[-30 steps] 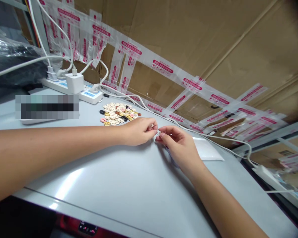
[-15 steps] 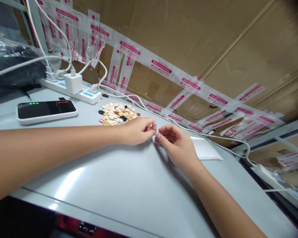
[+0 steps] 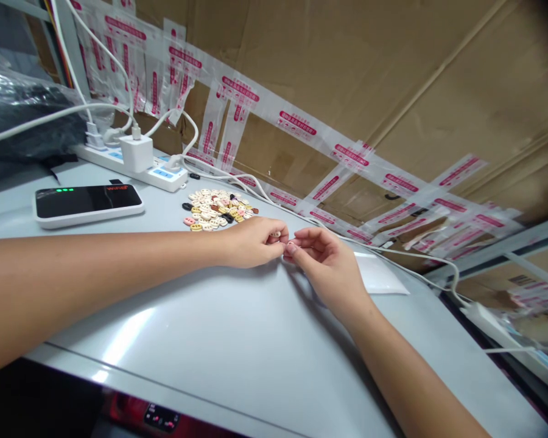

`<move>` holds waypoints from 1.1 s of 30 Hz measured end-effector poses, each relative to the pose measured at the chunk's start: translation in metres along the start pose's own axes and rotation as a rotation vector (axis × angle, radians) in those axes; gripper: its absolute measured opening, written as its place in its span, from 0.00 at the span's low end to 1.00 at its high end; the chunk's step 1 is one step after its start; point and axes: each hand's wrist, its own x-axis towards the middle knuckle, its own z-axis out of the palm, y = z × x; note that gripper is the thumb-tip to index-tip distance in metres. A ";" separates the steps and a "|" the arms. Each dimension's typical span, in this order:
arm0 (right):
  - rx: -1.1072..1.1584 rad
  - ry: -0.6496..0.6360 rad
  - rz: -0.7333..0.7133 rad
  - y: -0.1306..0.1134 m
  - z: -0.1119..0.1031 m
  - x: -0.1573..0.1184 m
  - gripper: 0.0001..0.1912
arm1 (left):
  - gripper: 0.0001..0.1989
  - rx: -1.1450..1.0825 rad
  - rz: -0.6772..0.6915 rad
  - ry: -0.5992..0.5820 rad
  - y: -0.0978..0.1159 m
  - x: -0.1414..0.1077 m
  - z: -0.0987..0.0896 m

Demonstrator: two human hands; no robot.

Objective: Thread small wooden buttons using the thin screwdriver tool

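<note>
My left hand [image 3: 258, 242] is closed, its curled fingers around a small cream bead [image 3: 276, 233] marked with dark spots. Thumb and forefinger of my right hand [image 3: 324, 261] pinch a second small pale bead [image 3: 291, 244], mostly covered by the fingertips. The two hands nearly meet at the fingertips, just above the table. Behind my left wrist lies a pile of small spotted beads [image 3: 210, 207], mostly cream, with some yellow, pink, brown and black ones. Whether a thread runs between my fingers I cannot make out.
On the grey table [image 3: 201, 340], a white-and-black WiFi device [image 3: 89, 204] lies left, before a power strip [image 3: 164, 176] with a white charger [image 3: 137, 152]. White cables run along the taped cardboard [image 3: 274, 140]. A white sheet or pouch [image 3: 381, 274] lies beyond my right hand.
My right hand has shifted slightly, its fingertips a little closer to my left hand. The bead in its pinch shows slightly more. The pile is unchanged.
</note>
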 end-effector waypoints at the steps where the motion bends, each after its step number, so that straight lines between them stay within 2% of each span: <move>1: 0.004 -0.005 -0.003 0.000 0.000 0.000 0.20 | 0.07 0.001 0.002 0.001 0.000 0.000 0.000; 8: -0.009 -0.012 0.054 -0.004 -0.003 0.000 0.16 | 0.06 0.003 0.000 0.021 0.000 -0.001 0.000; 18: 0.067 -0.052 0.119 -0.003 -0.004 0.000 0.18 | 0.05 -0.069 -0.041 0.021 -0.001 0.001 0.000; 27: 0.110 -0.023 0.175 -0.007 -0.003 0.000 0.21 | 0.07 -0.101 -0.050 0.039 -0.002 0.001 0.000; 33: 0.118 -0.044 0.161 -0.006 -0.004 0.000 0.22 | 0.09 -0.155 -0.059 0.058 -0.004 0.003 0.001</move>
